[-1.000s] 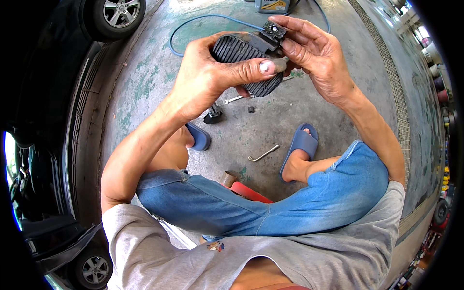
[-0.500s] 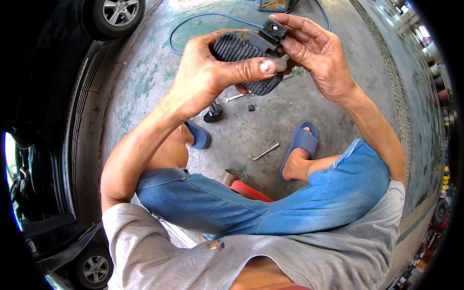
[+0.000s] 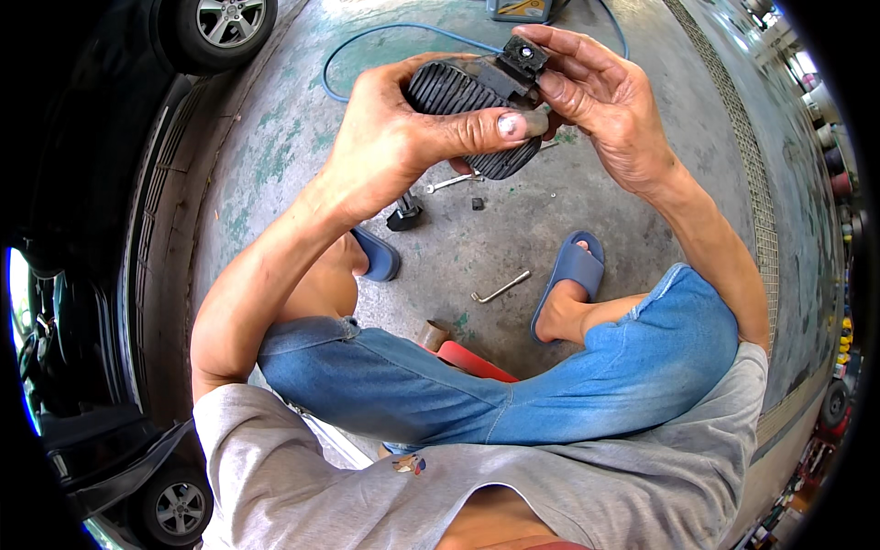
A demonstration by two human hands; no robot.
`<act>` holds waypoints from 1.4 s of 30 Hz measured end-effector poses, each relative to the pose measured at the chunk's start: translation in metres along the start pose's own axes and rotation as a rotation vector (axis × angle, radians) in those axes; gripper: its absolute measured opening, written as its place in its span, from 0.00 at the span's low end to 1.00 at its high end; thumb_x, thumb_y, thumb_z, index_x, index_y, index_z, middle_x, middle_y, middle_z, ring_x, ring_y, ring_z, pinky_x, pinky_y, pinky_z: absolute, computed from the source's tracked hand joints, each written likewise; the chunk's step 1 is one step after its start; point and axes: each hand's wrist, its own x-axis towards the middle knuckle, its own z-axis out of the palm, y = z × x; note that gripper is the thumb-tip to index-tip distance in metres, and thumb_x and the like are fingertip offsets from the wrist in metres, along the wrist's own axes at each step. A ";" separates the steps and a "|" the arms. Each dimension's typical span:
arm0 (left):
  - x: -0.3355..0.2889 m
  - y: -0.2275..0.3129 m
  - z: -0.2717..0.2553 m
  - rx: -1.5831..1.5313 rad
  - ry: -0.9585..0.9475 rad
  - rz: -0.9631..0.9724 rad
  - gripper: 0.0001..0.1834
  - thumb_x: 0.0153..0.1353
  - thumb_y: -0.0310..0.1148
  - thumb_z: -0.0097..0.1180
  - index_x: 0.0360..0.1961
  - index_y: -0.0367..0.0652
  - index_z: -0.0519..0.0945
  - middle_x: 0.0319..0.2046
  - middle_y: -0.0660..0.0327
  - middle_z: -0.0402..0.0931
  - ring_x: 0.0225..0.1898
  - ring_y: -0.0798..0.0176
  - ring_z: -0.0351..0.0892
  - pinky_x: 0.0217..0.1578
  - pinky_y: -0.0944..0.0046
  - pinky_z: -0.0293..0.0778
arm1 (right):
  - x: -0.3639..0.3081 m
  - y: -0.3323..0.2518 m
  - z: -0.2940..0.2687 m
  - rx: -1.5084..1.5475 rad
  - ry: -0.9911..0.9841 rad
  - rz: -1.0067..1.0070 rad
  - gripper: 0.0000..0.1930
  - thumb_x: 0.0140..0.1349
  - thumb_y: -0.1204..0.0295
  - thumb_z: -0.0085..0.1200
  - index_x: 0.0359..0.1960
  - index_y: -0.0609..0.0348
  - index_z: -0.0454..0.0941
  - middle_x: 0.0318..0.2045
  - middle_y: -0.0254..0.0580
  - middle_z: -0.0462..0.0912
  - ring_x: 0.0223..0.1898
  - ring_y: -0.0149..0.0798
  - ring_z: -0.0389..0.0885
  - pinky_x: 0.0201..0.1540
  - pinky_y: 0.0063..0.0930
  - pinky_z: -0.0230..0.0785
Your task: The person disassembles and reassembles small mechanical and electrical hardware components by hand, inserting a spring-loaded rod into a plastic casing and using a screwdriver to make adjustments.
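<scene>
Nudged slightly rightward, the ribbed, rounded black part (image 3: 469, 93) fills left grip (image 3: 394, 126) and right grip (image 3: 612, 115).

The person wears a heathered grey T-shirt (image 3: 605, 490) with loose short sleeves (image 3: 231, 414) and a rounded neckline. A small embroidered motif (image 3: 410, 464) in brown, red and blue sits on the chest. Below are faded mid-blue denim jeans (image 3: 394, 378), seamed down the middle, their legs ending near the knee in a worn hem (image 3: 662, 286). Blue-grey slides (image 3: 579, 270) with one broad strap cover the feet. The left grip (image 3: 403, 133) and right grip (image 3: 616, 119) are bare, with grime-smudged fingers.
</scene>
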 end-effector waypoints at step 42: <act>0.000 0.008 -0.004 0.005 -0.066 -0.074 0.28 0.52 0.40 0.78 0.48 0.32 0.83 0.37 0.56 0.87 0.39 0.67 0.85 0.43 0.67 0.80 | -0.001 0.000 0.000 -0.046 -0.005 -0.007 0.24 0.71 0.64 0.57 0.67 0.58 0.72 0.52 0.37 0.83 0.47 0.29 0.81 0.39 0.23 0.77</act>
